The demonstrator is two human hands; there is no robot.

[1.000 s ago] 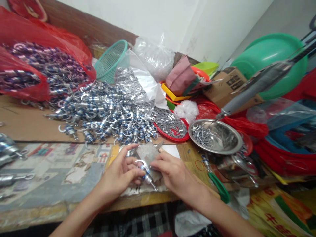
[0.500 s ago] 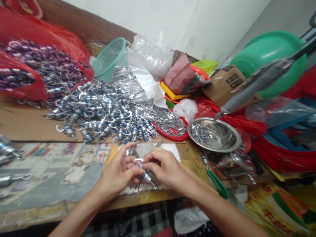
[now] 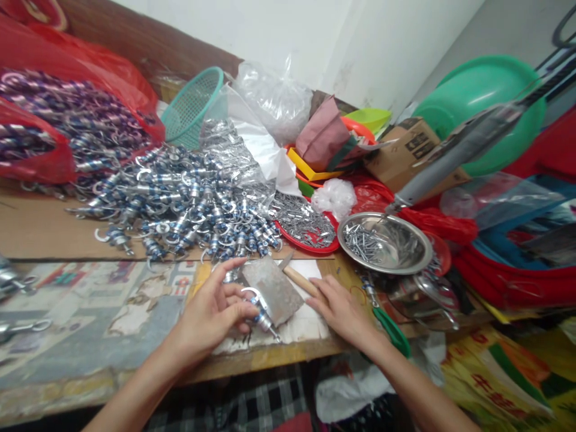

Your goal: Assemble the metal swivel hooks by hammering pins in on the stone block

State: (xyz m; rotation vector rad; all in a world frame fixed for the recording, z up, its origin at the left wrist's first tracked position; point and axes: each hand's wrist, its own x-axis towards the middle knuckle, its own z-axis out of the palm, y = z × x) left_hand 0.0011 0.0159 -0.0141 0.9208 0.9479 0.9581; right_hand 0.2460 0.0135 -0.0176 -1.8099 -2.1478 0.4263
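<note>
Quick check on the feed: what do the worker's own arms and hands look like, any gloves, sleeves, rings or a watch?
Both arms are bare from the frame edge to the fingers: no sleeves in view. The left hand and right hand wear no gloves, and no ring, watch or wristband shows. The fingernails look short and unpainted. Nothing is taped or marked on either hand.

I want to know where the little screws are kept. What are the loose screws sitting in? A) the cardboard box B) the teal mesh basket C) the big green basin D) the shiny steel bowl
D: the small screws lie inside the shiny steel bowl, to the right of the person's right hand, near the red tray of metal pins.
</note>
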